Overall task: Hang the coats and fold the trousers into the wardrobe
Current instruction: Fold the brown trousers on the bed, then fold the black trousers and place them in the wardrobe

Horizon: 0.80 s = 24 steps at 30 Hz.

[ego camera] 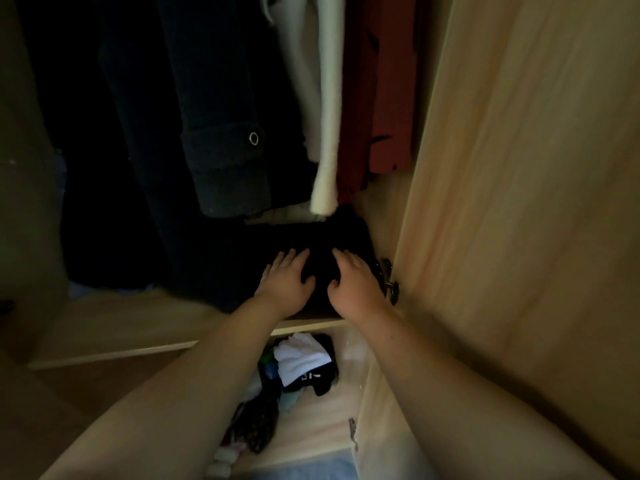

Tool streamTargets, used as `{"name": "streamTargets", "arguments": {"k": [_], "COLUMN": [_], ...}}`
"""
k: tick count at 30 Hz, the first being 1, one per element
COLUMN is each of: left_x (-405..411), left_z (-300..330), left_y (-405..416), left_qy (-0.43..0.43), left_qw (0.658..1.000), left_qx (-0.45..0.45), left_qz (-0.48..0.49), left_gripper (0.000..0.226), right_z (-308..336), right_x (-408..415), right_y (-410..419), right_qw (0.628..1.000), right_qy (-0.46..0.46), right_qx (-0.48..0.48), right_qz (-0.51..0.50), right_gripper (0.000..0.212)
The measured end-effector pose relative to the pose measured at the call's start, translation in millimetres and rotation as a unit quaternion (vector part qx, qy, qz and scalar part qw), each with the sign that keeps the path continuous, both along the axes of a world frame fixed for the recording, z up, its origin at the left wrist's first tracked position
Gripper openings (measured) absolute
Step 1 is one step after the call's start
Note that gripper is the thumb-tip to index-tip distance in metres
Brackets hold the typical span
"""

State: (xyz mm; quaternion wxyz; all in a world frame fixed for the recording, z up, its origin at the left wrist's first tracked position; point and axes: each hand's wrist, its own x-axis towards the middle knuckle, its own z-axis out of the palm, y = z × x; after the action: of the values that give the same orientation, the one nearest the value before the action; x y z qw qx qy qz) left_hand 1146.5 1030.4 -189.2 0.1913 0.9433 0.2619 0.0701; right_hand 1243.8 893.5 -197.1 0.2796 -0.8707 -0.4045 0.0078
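**Fingers flat on the folded trousers**

My fingers [294, 254] lie spread and nearly straight, both palms down on the folded black trousers [346, 237]; neither my left hand [285, 284] nor my right hand [353, 285] grips anything. The trousers sit on the wardrobe floor [131, 323], in the right corner by the open door [519, 202], under the hanging dark coat [214, 133], white coat [327, 116] and red coat [384, 98]. I judge this the placing step; next I should smooth the stack and draw my hands out. Below, the open drawer [332, 427] holds jumbled small garments [298, 365].
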Motion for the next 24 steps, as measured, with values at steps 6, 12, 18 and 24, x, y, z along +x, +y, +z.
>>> {"name": "streamTargets", "arguments": {"k": [6, 12, 18, 24], "left_x": [-55.8, -125.0, -207.5, -264.5], "left_z": [6.1, -0.6, -0.3, -5.5], "left_y": [-48.4, -107.3, -154.5, -243.4], "left_qy": [-0.065, -0.072, -0.07, -0.04], "left_qw": [0.997, 0.993, 0.981, 0.969], "left_qx": [0.009, 0.065, 0.087, 0.073], "left_qz": [0.029, -0.068, -0.157, -0.231], "left_gripper": [0.065, 0.064, 0.061, 0.063], "right_z": [12.8, 21.1, 3.7, -9.7], "right_x": [-50.2, -134.3, -250.9, -341.9], "right_y": [-61.1, -147.7, -216.2, -308.5], "right_qw": [0.999, 0.996, 0.985, 0.954], "right_qy": [-0.021, -0.058, -0.073, -0.051], "right_qx": [0.008, -0.008, -0.007, -0.078], "right_qz": [-0.024, -0.064, -0.157, -0.285], "right_gripper": [0.07, 0.071, 0.062, 0.061]}}
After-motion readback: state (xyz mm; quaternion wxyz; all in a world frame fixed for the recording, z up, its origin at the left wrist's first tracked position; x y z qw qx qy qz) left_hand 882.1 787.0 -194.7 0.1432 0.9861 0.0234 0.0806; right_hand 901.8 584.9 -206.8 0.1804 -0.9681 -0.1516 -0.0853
